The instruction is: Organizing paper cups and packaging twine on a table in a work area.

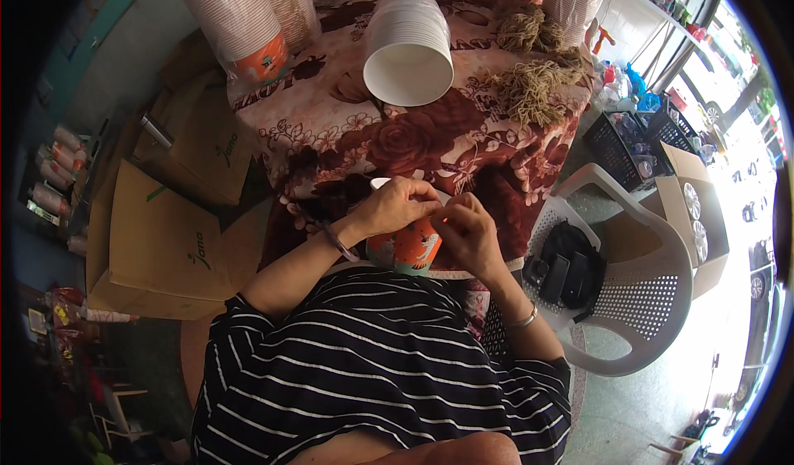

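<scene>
An orange, patterned paper bucket [407, 248] with a green base and white rim stands at the table's near edge, close against my body. My left hand [399, 204] lies across its top from the left, fingers bent and pinched together. From the right, my right hand [468, 230] meets it at the bucket's right side, its thumb and fingertips pinched too. What the fingertips hold is too small or hidden to make out. Behind the hands, a sleeve of nested white paper buckets [408, 72] lies on its side, its open mouth toward me.
The table wears a red floral cloth [405, 143]. Bundles of tan string [538, 93] lie at its right, wrapped bucket stacks [236, 27] at its back. Cardboard boxes [157, 233] stand on the left. A grey plastic chair [641, 300] holding a black bag [566, 262] is on the right.
</scene>
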Demonstrator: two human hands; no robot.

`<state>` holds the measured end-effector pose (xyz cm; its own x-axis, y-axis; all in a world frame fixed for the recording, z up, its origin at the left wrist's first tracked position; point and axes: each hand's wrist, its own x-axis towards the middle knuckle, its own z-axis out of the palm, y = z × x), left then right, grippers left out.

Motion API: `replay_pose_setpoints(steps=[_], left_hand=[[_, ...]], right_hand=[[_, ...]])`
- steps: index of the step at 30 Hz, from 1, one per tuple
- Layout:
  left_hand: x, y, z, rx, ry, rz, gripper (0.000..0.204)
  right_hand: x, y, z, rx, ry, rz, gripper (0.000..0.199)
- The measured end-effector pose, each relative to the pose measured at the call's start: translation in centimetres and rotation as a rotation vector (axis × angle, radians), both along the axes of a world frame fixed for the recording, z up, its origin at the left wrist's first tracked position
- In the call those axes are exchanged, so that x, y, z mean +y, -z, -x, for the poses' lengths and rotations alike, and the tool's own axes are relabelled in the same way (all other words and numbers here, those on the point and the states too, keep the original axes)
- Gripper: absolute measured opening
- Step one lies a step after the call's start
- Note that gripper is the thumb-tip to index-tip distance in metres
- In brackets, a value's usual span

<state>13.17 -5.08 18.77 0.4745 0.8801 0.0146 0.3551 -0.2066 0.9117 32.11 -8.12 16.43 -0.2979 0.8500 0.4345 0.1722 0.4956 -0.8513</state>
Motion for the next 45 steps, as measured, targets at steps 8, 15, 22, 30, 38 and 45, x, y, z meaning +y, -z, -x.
replay_pose_setpoints(steps=[8, 15, 22, 30, 38, 45], left_hand=[[-0.6, -0.8, -0.2, -0.072, 0.048, 0.029, 0.019], [-0.6, -0.6, 0.0, -0.053, 0.022, 0.106, 0.025], [-0.8, -0.5, 0.3, -0.089, -0.040, 0.054, 0.021], [-0.8, -0.3, 0.4, -0.068, -0.045, 0.003, 0.019], [-0.8, 0.1, 0.0, -0.133, -0.127, -0.161, 0.013], [-0.8, -0.2, 0.3, 0.005, -0.076, -0.150, 0.014]], right_hand=[[1.0, 1.5, -0.2, 0.452, -0.111, 0.495, 0.006], [1.1, 2.6, 0.3, 0.334, -0.001, 0.332, 0.007], [0.9, 2.1, 0.5, 0.330, 0.002, 0.401, 0.013], [1.1, 3.1, 0.8, 0.232, 0.058, 0.353, 0.014], [1.3, 4.2, 0.8, 0.209, 0.046, 0.222, 0.011], [1.3, 3.9, 0.7, 0.225, 0.045, 0.254, 0.010]])
